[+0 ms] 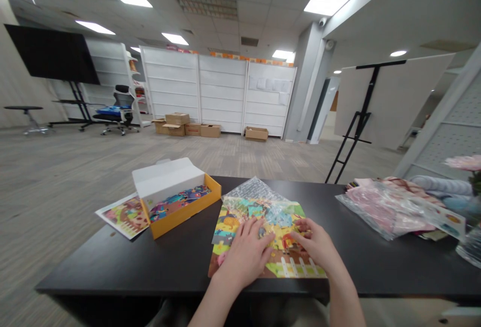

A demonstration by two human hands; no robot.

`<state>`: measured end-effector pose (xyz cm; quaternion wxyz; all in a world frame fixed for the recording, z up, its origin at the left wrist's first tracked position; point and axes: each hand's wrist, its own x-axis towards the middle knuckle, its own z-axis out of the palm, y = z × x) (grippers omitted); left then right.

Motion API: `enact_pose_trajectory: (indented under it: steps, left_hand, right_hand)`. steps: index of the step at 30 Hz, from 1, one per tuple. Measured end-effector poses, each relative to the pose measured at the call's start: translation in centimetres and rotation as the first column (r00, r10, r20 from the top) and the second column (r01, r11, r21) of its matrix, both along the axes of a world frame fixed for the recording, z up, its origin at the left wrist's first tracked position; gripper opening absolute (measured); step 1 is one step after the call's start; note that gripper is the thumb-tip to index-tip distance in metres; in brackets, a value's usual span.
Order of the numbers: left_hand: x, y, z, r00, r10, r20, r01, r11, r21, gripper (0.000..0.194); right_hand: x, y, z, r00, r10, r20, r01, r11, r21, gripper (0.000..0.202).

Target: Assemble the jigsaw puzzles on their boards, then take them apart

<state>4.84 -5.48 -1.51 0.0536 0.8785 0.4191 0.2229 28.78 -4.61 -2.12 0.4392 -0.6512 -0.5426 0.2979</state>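
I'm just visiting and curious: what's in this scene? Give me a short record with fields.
Left hand: on a colourful picture, fingers spread
Right hand: fingers bent, at the picture's right side
Surface: black table
Beyond the hands: clear plastic at the picture's far side
Left side: open yellow box with colourful contents; printed sheet beside it
Right side: pink items in clear plastic
Background: dark screen, office chair, white shelving, cardboard boxes

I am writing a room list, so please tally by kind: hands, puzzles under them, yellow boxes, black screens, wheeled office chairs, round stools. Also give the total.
Hands: 2 (left hand, right hand)
Puzzle under them: 1
Yellow box: 1
Black screen: 1
Office chair: 1
Round stool: 1
Total: 7
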Motion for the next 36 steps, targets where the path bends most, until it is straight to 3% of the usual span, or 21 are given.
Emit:
enact_pose_trajectory:
  steps: [13,25,28,33,36]
  left_hand:
    - [0.0,0.0,0.0,1.000,0.010,0.014,-0.010,1.000,-0.001,0.033]
    - [0.0,0.1,-0.2,1.000,0.015,-0.005,-0.015,1.000,-0.010,0.035]
    - [0.0,0.0,-0.2,1.000,0.022,-0.013,-0.022,1.000,-0.014,0.036]
    - [0.1,0.0,0.0,1.000,0.025,-0.017,-0.025,1.000,-0.018,0.045]
    - [0.2,0.0,0.0,1.000,0.023,-0.019,-0.023,0.999,-0.025,0.042]
  right_hand:
    - [0.6,0.1,-0.6,0.979,0.039,-0.198,-0.056,0.995,-0.081,0.057]
    - [0.0,1.1,0.9,0.983,0.179,0.035,-0.171,0.973,-0.154,0.030]
    - [-0.1,1.0,1.1,0.983,0.173,-0.054,-0.179,0.969,-0.169,0.032]
    - [0.3,-0.2,1.1,0.921,0.145,-0.360,-0.206,0.969,-0.138,0.049]
    - [0.4,-0.6,1.3,0.906,0.152,-0.395,-0.207,0.973,-0.101,0.054]
